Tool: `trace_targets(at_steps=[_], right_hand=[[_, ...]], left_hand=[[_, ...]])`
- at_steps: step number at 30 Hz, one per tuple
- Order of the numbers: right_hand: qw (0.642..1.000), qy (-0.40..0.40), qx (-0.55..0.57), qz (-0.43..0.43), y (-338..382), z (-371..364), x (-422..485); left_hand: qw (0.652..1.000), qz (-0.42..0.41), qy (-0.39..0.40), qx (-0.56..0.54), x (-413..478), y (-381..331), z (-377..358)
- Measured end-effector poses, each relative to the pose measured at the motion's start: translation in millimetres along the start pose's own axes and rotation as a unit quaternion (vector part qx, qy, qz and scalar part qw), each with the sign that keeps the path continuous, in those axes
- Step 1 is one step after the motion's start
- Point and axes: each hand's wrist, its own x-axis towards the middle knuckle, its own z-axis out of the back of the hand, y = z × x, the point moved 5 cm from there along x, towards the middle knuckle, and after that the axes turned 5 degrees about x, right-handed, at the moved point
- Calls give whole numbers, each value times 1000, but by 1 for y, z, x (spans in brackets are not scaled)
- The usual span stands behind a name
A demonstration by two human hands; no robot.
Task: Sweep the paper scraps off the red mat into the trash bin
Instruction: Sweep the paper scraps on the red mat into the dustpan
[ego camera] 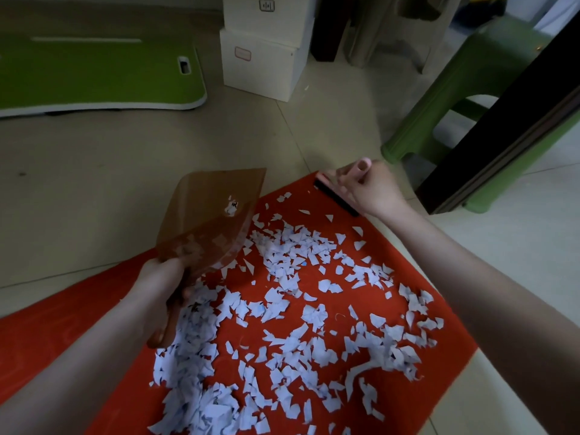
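Barely begun: paper scraps [282, 309] blanket the red mat [62, 315], with few inside the dustpan [213, 211]. The left hand [160, 277] has its grip round the dustpan handle, the right hand [370, 189] round a brush [332, 194].

Green board [94, 73] lies left — white boxes [260, 67] centre, green stool [492, 64] right.

Dim light here, and pale beige floor tiles [94, 183] fill the upper half. At eleven o'clock a green board [94, 73] with a white edge lies flat. Twelve o'clock: two white boxes [260, 64], stacked. At two o'clock a green plastic stool [464, 83], with a dark door frame [502, 130] slanting across in front of it.
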Motion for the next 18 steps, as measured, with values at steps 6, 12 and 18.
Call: trace_targets(at_steps=[6,12,18], right_hand=[[991,-95,68,-61,-19,-21,42],[995,13,-26,-96,-24,-45,52],[989,145,-5,-40,-5,-20,-13]], left_hand=[[1000,-6,4,4,0,-2,-4],[1000,-4,-2,7,-2,5,-4],[1000,-4,4,0,2,3,-1]])
